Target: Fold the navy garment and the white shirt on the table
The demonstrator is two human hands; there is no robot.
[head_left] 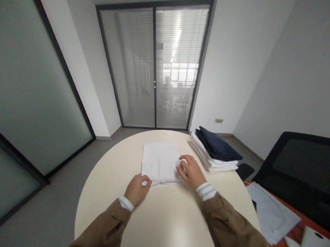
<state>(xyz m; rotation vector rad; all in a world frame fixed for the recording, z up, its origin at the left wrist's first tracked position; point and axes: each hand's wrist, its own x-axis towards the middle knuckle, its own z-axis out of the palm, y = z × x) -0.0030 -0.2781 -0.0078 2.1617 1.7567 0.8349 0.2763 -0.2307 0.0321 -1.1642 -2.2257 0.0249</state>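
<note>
- Left hand (136, 188) curled loosely, fingertips pinching the near left corner of the folded white rectangular cloth (159, 162); brown sleeve and white cuff trailing back toward the near edge of the round cream table (108, 198).
- Folded white rectangular cloth lying flat at the middle of the table, just beyond both hands; long axis running near to far, short near edge spanning the gap between the two hands.
- Cloth reaching away from the left hand to the far right, and from the right hand to the far left, so both hands sit at its near end, about equally close.
- Right hand (191, 171) bent over the cloth's near right edge, fingers (186, 159) partly closed and gripping the fabric there; striped cuff visible at the wrist.
- Stack of folded white cloths topped by a dark navy folded garment (216, 148) farther right on the table, near the cloth but apart from it, closer to the right hand.
- Black mesh chair (300, 168) at far right.
</note>
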